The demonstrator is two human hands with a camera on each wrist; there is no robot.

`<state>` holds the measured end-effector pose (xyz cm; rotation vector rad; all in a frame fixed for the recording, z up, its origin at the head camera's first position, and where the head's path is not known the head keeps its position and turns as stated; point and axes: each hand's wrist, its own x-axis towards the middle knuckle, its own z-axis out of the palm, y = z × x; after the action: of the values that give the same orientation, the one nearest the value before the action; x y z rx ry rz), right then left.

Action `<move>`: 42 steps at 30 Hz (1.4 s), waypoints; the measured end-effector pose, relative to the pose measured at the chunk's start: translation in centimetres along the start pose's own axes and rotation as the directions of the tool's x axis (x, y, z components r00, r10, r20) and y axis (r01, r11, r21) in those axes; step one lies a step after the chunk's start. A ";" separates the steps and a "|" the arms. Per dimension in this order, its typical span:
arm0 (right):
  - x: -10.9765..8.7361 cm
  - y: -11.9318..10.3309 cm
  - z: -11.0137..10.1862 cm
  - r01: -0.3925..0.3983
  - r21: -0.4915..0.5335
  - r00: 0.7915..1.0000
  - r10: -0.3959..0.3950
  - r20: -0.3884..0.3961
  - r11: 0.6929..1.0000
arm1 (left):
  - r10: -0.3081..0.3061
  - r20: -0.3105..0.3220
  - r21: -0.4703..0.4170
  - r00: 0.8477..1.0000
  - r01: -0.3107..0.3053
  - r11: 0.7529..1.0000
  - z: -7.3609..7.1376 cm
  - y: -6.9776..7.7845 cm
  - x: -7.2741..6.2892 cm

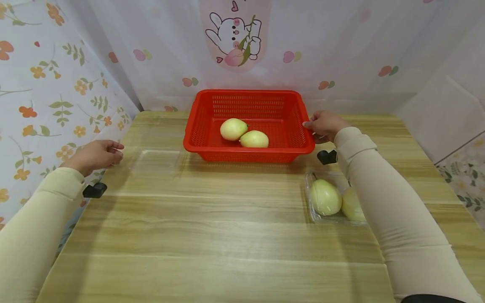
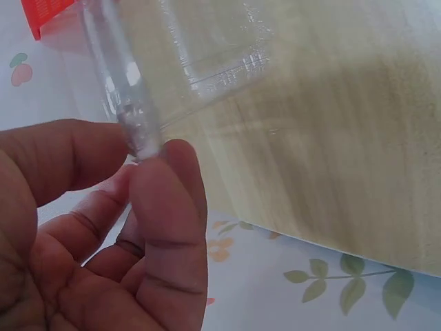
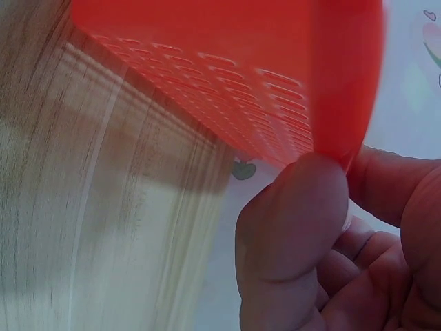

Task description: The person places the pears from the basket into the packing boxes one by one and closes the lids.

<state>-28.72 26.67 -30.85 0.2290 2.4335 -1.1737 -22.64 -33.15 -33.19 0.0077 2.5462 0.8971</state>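
In the left wrist view, my left hand (image 2: 103, 227) pinches the edge of a clear plastic container (image 2: 124, 69) between thumb and fingers. The head view shows that see-through container (image 1: 157, 162) only faintly, between the left hand (image 1: 96, 155) and the basket. My right hand (image 1: 327, 126) grips the right rim of a red plastic basket (image 1: 250, 150), thumb on one side and finger on the other, as the right wrist view shows up close. Two yellow-green pears (image 1: 233, 129) lie inside the basket, touching or nearly so.
Near the right forearm, a clear plastic box (image 1: 311, 210) holds pears (image 1: 326, 198), partly hidden by the sleeve. Everything stands on a wood-grain table (image 1: 212, 240). A printed curtain (image 1: 151, 80) hangs behind it, and flowered cloth (image 1: 49, 109) runs along the left edge.
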 end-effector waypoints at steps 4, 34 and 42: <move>-0.1 -0.1 0.1 -0.003 -0.005 1.000 0.003 -0.006 1.000 | -0.006 0.007 0.005 1.000 0.006 1.000 0.3 -0.3 0.0; -0.2 -0.2 0.1 -0.010 0.014 1.000 0.010 -0.009 1.000 | 0.003 0.048 -0.067 0.999 0.001 0.998 1.7 -1.8 -1.5; -0.4 -0.3 0.3 -0.009 0.007 1.000 0.009 -0.015 1.000 | 0.030 0.056 -0.091 0.998 -0.025 0.996 2.4 -1.3 -2.2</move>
<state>-28.38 26.32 -30.61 0.2517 2.4395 -1.1806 -19.46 -33.01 -34.73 0.0407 2.4565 1.0075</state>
